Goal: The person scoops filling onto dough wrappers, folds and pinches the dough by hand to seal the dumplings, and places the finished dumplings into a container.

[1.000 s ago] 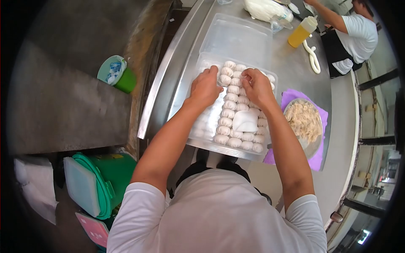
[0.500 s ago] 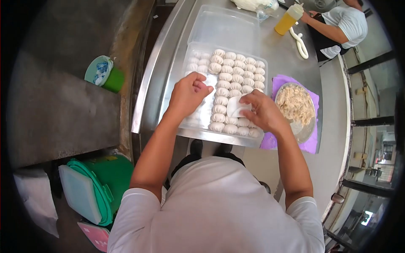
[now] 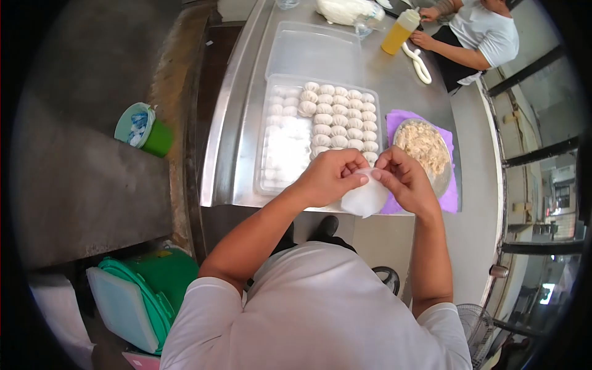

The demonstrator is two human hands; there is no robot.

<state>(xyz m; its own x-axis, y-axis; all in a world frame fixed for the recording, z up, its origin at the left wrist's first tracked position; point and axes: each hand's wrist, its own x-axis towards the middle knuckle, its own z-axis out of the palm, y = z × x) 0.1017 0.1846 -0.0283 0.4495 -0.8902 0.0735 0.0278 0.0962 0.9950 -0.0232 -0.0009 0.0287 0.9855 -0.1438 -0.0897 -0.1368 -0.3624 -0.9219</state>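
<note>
White round dough wrappers (image 3: 365,196) hang between my two hands at the near edge of the tray. My left hand (image 3: 333,177) pinches their upper left edge, and my right hand (image 3: 407,180) pinches the upper right edge. Whether it is one sheet or several cannot be made out. Just beyond my hands, rows of pleated white dumplings (image 3: 338,120) sit in a clear plastic tray (image 3: 261,132). To the right, a metal bowl of pale filling (image 3: 424,148) rests on a purple cloth (image 3: 451,198).
An empty clear tray or lid (image 3: 314,52) lies beyond the dumplings. Farther back are a yellow oil bottle (image 3: 399,34), a twisted dough strip (image 3: 418,65) and a white bag (image 3: 348,11). A co-worker (image 3: 481,37) is at the far right. A green bin (image 3: 145,131) stands left.
The white wrappers have been lifted off the dumplings and brought toward my body. My left hand has moved right and down to grip them beside my right hand. The view has shifted.
</note>
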